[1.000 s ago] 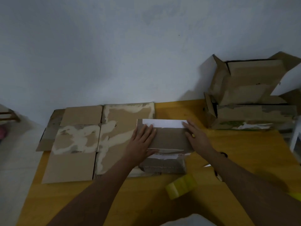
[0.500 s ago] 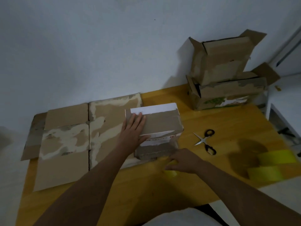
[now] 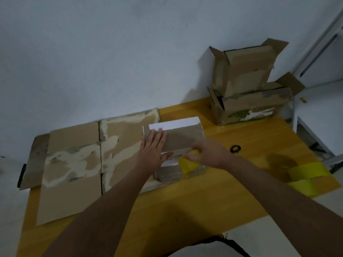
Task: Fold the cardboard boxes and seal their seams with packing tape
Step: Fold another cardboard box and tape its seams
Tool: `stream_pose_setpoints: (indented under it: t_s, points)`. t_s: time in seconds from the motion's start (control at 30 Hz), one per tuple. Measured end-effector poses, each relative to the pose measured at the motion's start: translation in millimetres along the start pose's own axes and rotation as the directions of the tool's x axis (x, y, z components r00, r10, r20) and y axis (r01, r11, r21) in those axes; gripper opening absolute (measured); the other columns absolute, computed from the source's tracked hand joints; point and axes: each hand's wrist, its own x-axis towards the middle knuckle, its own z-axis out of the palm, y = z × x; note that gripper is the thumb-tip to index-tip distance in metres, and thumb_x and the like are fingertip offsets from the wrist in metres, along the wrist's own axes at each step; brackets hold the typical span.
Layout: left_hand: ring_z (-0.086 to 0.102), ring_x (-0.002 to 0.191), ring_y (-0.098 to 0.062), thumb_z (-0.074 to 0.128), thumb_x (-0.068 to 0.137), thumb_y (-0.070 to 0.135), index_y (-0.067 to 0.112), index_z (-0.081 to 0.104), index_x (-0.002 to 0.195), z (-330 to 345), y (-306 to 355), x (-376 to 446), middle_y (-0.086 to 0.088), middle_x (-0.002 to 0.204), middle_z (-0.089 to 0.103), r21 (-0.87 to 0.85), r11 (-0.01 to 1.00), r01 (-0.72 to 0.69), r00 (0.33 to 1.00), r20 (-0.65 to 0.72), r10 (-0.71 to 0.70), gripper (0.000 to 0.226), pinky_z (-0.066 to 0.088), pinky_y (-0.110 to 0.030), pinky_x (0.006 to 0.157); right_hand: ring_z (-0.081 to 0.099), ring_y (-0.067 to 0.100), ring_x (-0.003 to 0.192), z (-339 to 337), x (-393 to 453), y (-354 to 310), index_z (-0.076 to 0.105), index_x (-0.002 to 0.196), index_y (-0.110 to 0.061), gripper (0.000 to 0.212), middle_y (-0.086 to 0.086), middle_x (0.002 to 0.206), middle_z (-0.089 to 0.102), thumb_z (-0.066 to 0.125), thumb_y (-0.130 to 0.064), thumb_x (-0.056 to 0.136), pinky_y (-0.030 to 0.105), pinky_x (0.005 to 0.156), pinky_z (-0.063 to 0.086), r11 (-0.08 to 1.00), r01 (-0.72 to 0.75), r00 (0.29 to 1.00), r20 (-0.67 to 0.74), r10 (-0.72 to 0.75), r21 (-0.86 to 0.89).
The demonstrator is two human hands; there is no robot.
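Note:
A small folded cardboard box (image 3: 185,138) with a white strip along its far edge stands in the middle of the yellow table (image 3: 213,197). My left hand (image 3: 153,151) lies flat on the box's top flap at its left end, fingers straight. My right hand (image 3: 207,154) grips a yellow roll of packing tape (image 3: 187,165) at the box's near right corner, just above the front face.
A large flattened cardboard sheet (image 3: 78,164) lies to the left of the box. Two open boxes (image 3: 246,89) are stacked at the back right. Scissors (image 3: 235,148) peek out behind my right hand. Two more yellow tape rolls (image 3: 306,177) sit at the table's right edge.
My right hand left the box's right end, went down to the tape roll on the table, and has lifted it up to the box. My left hand stayed pressed on the flap.

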Motion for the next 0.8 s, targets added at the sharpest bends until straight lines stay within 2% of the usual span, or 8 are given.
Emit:
stream_pose_setpoints:
  t_s: [0.1, 0.17, 0.27, 0.37, 0.47, 0.57, 0.7, 0.8]
  points:
    - [0.020, 0.148, -0.035, 0.011, 0.096, 0.070, 0.015, 0.028, 0.154, 2.7, -2.2, -0.1, -0.011, 0.161, 0.025, -0.020, 0.999, -0.039, 0.999, 0.011, 0.039, 0.082, 0.017, -0.060, 0.116, 0.059, 0.015, 0.075, -32.6, 19.1, -17.3, 0.068, 0.086, -0.008, 0.043, 0.003, 0.082, 0.063, 0.063, -0.051, 0.088, 0.029, 0.068, 0.048, 0.961, -0.012, 0.992, -0.120, 0.047, 0.277]
    - [0.034, 0.142, -0.036, 0.013, 0.098, 0.068, 0.015, 0.046, 0.146, 3.0, -2.5, -0.5, -0.013, 0.152, 0.042, -0.012, 0.999, -0.046, 0.999, -0.027, 0.046, 0.079, 0.018, -0.058, 0.111, 0.069, 0.024, 0.090, -40.0, 31.8, -28.5, 0.072, 0.097, -0.011, 0.040, 0.006, 0.097, 0.071, 0.061, -0.049, 0.090, 0.042, 0.082, 0.057, 0.827, -0.041, 0.986, -0.110, 0.124, 0.560]
    - [0.053, 0.129, -0.031, 0.029, 0.098, 0.065, 0.019, 0.059, 0.134, -3.6, 2.2, -2.9, -0.005, 0.134, 0.062, -0.121, 0.991, -0.049, 0.994, -0.099, 0.037, 0.066, 0.034, -0.059, 0.109, 0.071, 0.029, 0.091, -30.7, 55.7, -48.9, 0.069, 0.109, 0.001, 0.046, 0.017, 0.101, 0.072, 0.058, -0.042, 0.093, 0.046, 0.086, 0.058, 0.701, -0.018, 0.984, -0.112, 0.139, 0.713]
    - [0.063, 0.114, -0.025, 0.062, 0.091, 0.051, 0.016, 0.063, 0.126, -9.1, 6.6, -4.4, -0.004, 0.122, 0.068, -0.428, 0.901, -0.068, 0.985, -0.172, -0.007, 0.050, 0.052, -0.052, 0.093, 0.070, 0.033, 0.092, -12.6, 79.6, -59.4, 0.062, 0.103, 0.011, 0.059, 0.025, 0.100, 0.069, 0.063, -0.046, 0.089, 0.050, 0.086, 0.056, 0.712, -0.051, 0.986, -0.077, 0.146, 0.700]
    - [0.062, 0.113, -0.027, 0.052, 0.098, 0.049, 0.008, 0.058, 0.130, -1.2, 2.3, -0.1, -0.013, 0.124, 0.065, -0.610, 0.792, -0.041, 0.964, -0.231, -0.129, 0.052, 0.055, -0.047, 0.092, 0.072, 0.026, 0.086, -10.1, 96.3, -58.7, 0.069, 0.097, 0.001, 0.053, 0.015, 0.092, 0.073, 0.067, -0.051, 0.085, 0.048, 0.083, 0.058, 0.778, -0.085, 0.993, -0.011, 0.118, 0.623]
    - [0.053, 0.126, -0.031, 0.042, 0.102, 0.048, 0.018, 0.049, 0.140, 2.6, -6.5, 3.6, -0.011, 0.140, 0.055, -0.618, 0.786, 0.005, 0.963, -0.208, -0.170, 0.049, 0.046, -0.048, 0.104, 0.072, 0.022, 0.087, -17.8, 107.6, -52.2, 0.074, 0.103, -0.012, 0.046, 0.006, 0.096, 0.074, 0.066, -0.054, 0.084, 0.046, 0.084, 0.058, 0.820, -0.101, 0.994, 0.017, 0.111, 0.564]
    - [0.049, 0.128, -0.029, 0.038, 0.100, 0.042, 0.022, 0.058, 0.131, 2.7, -3.2, 4.3, -0.004, 0.135, 0.060, -0.509, 0.859, 0.043, 0.978, -0.155, -0.140, 0.042, 0.033, -0.056, 0.110, 0.068, 0.020, 0.096, -27.1, 117.7, -40.9, 0.072, 0.112, -0.020, 0.053, 0.003, 0.108, 0.070, 0.064, -0.062, 0.081, 0.045, 0.089, 0.056, 0.903, -0.086, 0.996, 0.027, 0.083, 0.422]
    - [0.048, 0.126, -0.021, 0.052, 0.096, 0.035, 0.026, 0.061, 0.127, -6.4, 0.9, 6.2, 0.002, 0.135, 0.059, -0.635, 0.766, 0.102, 0.967, -0.116, -0.226, 0.034, 0.032, -0.041, 0.109, 0.065, 0.022, 0.101, -31.3, 122.5, -31.9, 0.069, 0.117, -0.014, 0.052, 0.006, 0.114, 0.068, 0.063, -0.055, 0.086, 0.041, 0.090, 0.054, 0.927, -0.078, 0.997, 0.024, 0.075, 0.367]
